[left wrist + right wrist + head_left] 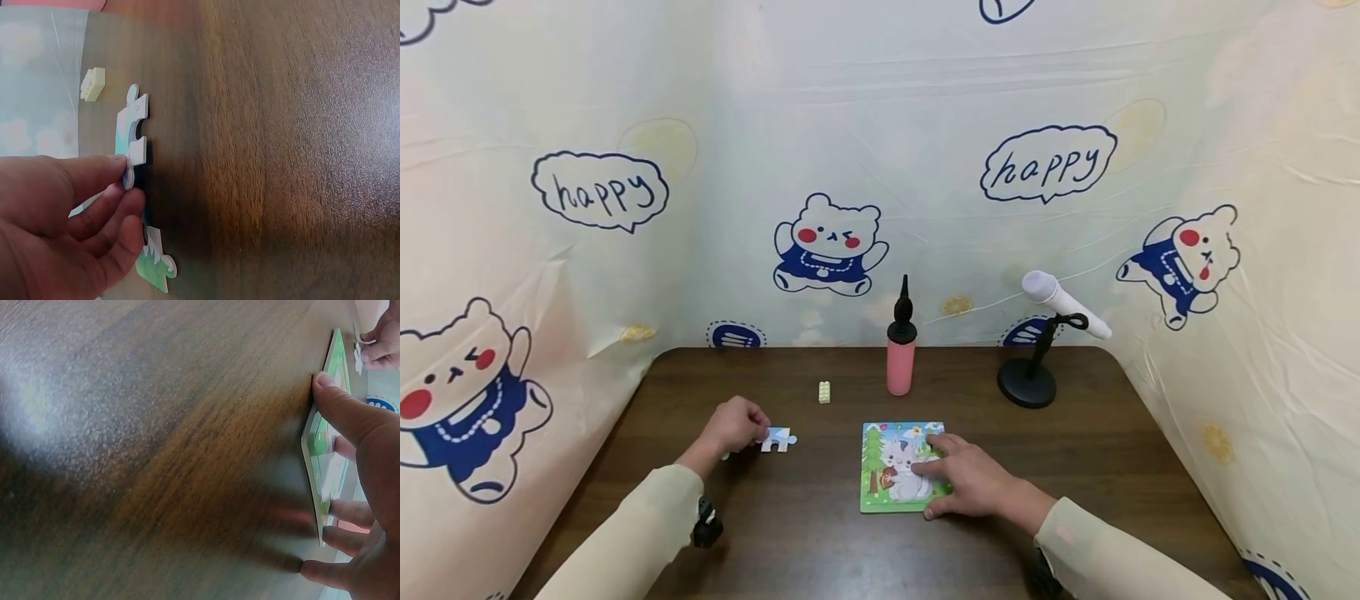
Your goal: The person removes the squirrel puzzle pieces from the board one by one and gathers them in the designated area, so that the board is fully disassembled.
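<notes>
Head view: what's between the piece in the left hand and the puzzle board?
In the head view, bare tabletop lies between the puzzle piece and puzzle board; the yellow block sits off that line, farther back.

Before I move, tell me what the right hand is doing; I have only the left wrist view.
Observer: In the head view, the right hand rests on the right part of a square picture board.

Operator: Describe what is printed on that board.

Observer: A pale cartoon animal, with a green tree to its left.

Operator: Now report anything standing toward the far right of the table.

Observer: A white microphone sits tilted on a black stand, beyond the right hand and off to its right on the table.
</notes>
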The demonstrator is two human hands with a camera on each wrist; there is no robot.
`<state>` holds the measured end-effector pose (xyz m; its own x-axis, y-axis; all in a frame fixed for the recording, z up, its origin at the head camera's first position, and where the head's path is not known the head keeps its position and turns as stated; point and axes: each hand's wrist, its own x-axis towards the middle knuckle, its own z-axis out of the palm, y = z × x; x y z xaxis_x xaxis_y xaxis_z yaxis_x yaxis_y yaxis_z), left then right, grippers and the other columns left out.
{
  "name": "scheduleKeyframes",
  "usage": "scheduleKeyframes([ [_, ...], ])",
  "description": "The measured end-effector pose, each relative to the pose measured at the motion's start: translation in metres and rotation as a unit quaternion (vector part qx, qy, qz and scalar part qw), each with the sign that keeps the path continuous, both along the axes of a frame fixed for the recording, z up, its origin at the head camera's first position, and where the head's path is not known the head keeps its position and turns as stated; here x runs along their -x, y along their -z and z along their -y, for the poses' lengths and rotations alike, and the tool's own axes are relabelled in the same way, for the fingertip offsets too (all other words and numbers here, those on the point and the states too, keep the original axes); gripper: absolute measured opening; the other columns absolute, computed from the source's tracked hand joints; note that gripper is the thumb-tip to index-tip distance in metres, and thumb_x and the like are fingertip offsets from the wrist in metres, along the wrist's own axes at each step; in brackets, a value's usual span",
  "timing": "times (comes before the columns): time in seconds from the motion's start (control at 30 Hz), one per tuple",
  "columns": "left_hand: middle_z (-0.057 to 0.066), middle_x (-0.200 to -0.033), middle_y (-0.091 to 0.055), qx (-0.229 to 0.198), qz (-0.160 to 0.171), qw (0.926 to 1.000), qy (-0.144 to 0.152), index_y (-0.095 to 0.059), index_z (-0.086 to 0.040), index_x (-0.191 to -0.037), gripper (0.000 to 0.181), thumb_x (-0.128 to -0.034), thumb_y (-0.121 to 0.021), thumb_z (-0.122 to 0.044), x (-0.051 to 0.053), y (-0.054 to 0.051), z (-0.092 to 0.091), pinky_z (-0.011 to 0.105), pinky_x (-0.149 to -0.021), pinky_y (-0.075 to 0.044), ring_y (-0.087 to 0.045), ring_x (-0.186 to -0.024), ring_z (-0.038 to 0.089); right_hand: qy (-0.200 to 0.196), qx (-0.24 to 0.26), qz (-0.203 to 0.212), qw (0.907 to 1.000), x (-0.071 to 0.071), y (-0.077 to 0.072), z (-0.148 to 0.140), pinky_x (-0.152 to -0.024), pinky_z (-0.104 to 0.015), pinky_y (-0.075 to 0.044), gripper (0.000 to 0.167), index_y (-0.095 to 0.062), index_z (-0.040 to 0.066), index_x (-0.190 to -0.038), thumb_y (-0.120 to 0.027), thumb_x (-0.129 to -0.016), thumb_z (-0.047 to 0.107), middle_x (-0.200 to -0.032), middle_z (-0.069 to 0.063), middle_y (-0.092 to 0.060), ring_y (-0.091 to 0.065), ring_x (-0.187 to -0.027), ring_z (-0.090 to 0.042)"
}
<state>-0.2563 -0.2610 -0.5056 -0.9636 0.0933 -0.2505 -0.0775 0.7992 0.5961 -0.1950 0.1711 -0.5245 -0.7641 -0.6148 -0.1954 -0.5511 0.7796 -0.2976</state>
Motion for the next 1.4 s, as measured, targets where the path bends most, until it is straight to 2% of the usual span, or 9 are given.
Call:
scheduleKeyframes([
  [0.3,0.006,-0.081,-0.069,0.043,-0.005,0.9989,-0.016,-0.077,-0.005,-0.089,0.005,-0.0873,-0.074,-0.008,0.002,0.004,-0.005,0.032,-0.062,-0.049,-0.058,-0.072,0.021,0.001,0.001,-0.001,1.0,-0.001,-0.002,0.001,-0.113,-0.06,-0.039,0.068,-0.058,0.042,-0.143,-0.073,-0.083,0.068,-0.163,-0.013,-0.037,-0.034,-0.15,-0.037],
  [0.57,0.006,-0.081,-0.067,0.047,-0.018,0.9981,-0.036,-0.076,-0.005,-0.087,0.006,-0.0892,-0.072,-0.008,-0.005,0.0,-0.009,0.032,-0.062,-0.048,-0.058,-0.071,0.021,-0.001,-0.002,0.0,1.0,-0.001,-0.003,0.003,-0.113,-0.06,-0.038,0.068,-0.058,0.041,-0.144,-0.073,-0.083,0.067,-0.163,-0.013,-0.036,-0.033,-0.15,-0.037],
  [0.63,0.006,-0.081,-0.067,0.043,-0.024,0.998,-0.04,-0.075,-0.005,-0.089,0.009,-0.0917,-0.07,-0.012,-0.006,-0.003,-0.012,0.033,-0.062,-0.048,-0.057,-0.071,0.021,0.001,-0.001,0.001,1.0,-0.002,-0.003,0.003,-0.114,-0.06,-0.037,0.068,-0.058,0.04,-0.144,-0.074,-0.083,0.066,-0.163,-0.013,-0.036,-0.033,-0.15,-0.037],
  [0.73,0.004,-0.083,-0.068,0.037,-0.057,0.9972,-0.031,-0.075,-0.006,-0.09,0.014,-0.0941,-0.069,-0.018,-0.006,-0.008,-0.022,0.034,-0.064,-0.048,-0.058,-0.07,0.019,0.001,0.004,0.002,1.0,-0.004,-0.004,0.002,-0.114,-0.061,-0.037,0.067,-0.059,0.038,-0.144,-0.075,-0.084,0.064,-0.162,-0.014,-0.037,-0.033,-0.15,-0.037],
  [0.83,0.002,-0.083,-0.07,0.017,-0.091,0.9957,-0.003,-0.076,-0.009,-0.092,0.015,-0.0949,-0.068,-0.02,-0.006,-0.012,-0.043,0.033,-0.066,-0.049,-0.059,-0.068,0.016,0.002,0.016,0.003,0.9999,-0.006,-0.005,0.001,-0.113,-0.064,-0.035,0.067,-0.059,0.037,-0.144,-0.075,-0.084,0.063,-0.162,-0.015,-0.036,-0.032,-0.15,-0.037],
  [0.93,0.0,-0.082,-0.07,-0.028,-0.096,0.9946,0.028,-0.077,-0.011,-0.094,0.012,-0.0961,-0.068,-0.02,-0.011,-0.017,-0.072,0.033,-0.065,-0.051,-0.061,-0.067,0.014,0.0,0.032,0.007,0.9995,-0.008,-0.006,-0.001,-0.114,-0.066,-0.032,0.066,-0.059,0.037,-0.144,-0.075,-0.085,0.061,-0.163,-0.015,-0.035,-0.03,-0.151,-0.037],
  [1.1,0.001,-0.087,-0.069,-0.108,-0.057,0.9892,0.082,-0.075,-0.008,-0.102,0.015,-0.1,-0.065,-0.019,-0.017,-0.022,-0.13,0.032,-0.066,-0.052,-0.065,-0.072,0.017,0.003,0.059,0.005,0.9982,-0.007,-0.004,-0.011,-0.115,-0.067,-0.029,0.065,-0.059,0.035,-0.145,-0.075,-0.086,0.059,-0.164,-0.015,-0.033,-0.029,-0.151,-0.038],
  [1.23,0.002,-0.091,-0.068,-0.135,-0.034,0.9834,0.117,-0.074,-0.006,-0.108,0.02,-0.1019,-0.062,-0.02,-0.018,-0.02,-0.165,0.031,-0.068,-0.052,-0.066,-0.078,0.02,0.012,0.061,0.01,0.998,-0.003,-0.001,-0.021,-0.116,-0.066,-0.029,0.065,-0.058,0.037,-0.146,-0.074,-0.087,0.06,-0.165,-0.014,-0.031,-0.029,-0.151,-0.037],
  [1.4,0.007,-0.095,-0.07,-0.166,0.004,0.9781,0.126,-0.074,-0.006,-0.108,0.02,-0.1013,-0.062,-0.02,-0.018,-0.014,-0.194,0.031,-0.067,-0.052,-0.07,-0.084,0.026,0.013,0.069,0.024,0.9973,0.001,0.002,-0.029,-0.116,-0.066,-0.028,0.066,-0.057,0.037,-0.146,-0.074,-0.087,0.06,-0.165,-0.014,-0.031,-0.03,-0.151,-0.036],
])
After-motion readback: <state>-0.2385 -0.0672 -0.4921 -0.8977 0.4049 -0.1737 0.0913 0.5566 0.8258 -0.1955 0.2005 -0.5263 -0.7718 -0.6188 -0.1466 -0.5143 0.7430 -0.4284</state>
